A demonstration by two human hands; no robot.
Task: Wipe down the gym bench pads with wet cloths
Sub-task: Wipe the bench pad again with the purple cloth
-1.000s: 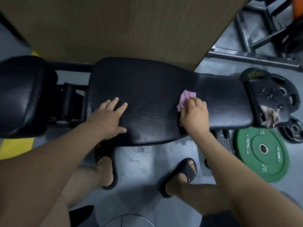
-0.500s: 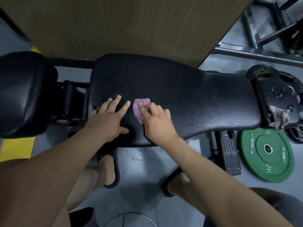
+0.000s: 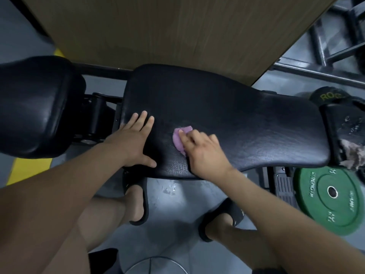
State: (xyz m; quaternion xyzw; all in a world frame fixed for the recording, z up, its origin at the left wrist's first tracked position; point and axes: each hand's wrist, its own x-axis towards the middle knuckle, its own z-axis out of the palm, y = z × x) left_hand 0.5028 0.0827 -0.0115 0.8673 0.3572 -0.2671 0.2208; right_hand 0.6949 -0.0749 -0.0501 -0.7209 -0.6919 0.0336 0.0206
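The right grip point(image 3: 205, 155) has its fingers bent over a pink cloth point(image 3: 178, 138), pressing it down on the long black bench pad point(image 3: 246, 119) near the front edge; part of the cloth sticks out past the fingertips, the rest is hidden under the palm. Just to its left, the left grip point(image 3: 132, 145) lies flat on the same pad near its left end, fingers straight and thumb spread wide, holding nothing. A second black pad point(image 3: 33, 103) stands off to the left, apart from the first. Below the front edge, two feet in black sandals point(image 3: 138, 200) stand on the grey floor point(image 3: 173, 196). To the right lie a green weight plate point(image 3: 331, 196) and a crumpled brownish rag point(image 3: 353, 155) on black plates point(image 3: 347, 119).
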